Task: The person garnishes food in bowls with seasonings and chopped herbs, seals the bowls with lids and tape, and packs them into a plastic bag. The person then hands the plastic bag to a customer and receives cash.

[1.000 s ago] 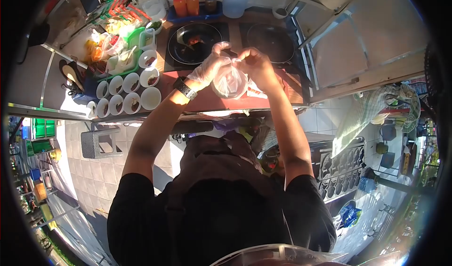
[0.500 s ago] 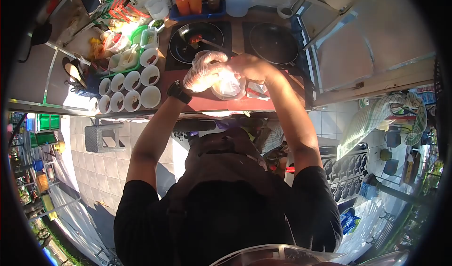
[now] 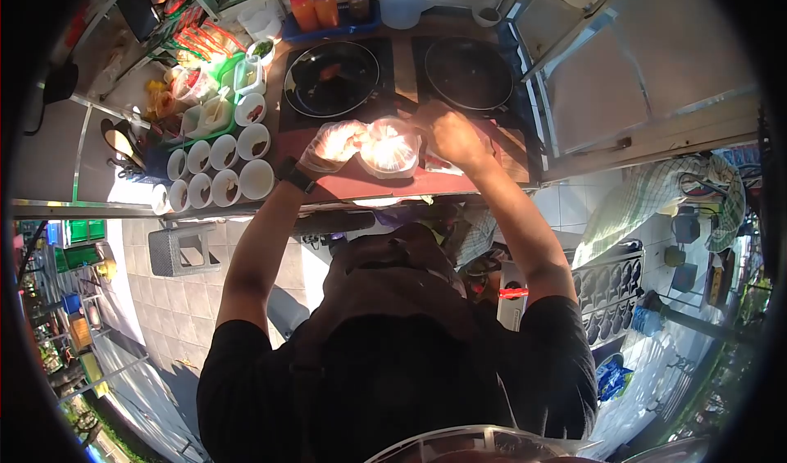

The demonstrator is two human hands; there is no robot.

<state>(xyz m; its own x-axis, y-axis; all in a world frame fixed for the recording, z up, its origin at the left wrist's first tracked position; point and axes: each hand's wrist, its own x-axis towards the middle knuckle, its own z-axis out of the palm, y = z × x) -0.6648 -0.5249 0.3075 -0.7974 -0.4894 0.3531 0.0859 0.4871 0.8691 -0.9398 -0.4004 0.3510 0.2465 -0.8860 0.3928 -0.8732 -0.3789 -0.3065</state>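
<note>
A clear plastic container (image 3: 389, 153) stands on the red counter mat in bright glare, with whitish, crinkled film showing over it. My left hand (image 3: 338, 145), in a clear plastic glove, is at the container's left side, its fingers curled against the rim. On the other side is my right hand (image 3: 451, 133), bare and closed, beyond the container's upper right edge. What its fingers hold is hard to make out. Just past both hands lies a black frying pan (image 3: 332, 94) with a small reddish piece of food in it; its handle points toward my right hand.
Several white cups (image 3: 257, 180) with bits of food line the counter's left. A second frying pan (image 3: 469, 74) sits at the right. Sauce bottles (image 3: 325, 8) stand in a blue tray behind. A red-and-white packet (image 3: 438, 165) lies under my right forearm.
My left hand has drawn back left and down, from over the container to its side. The container shows more fully. The wooden-handled utensil at the left pan no longer shows clearly.
</note>
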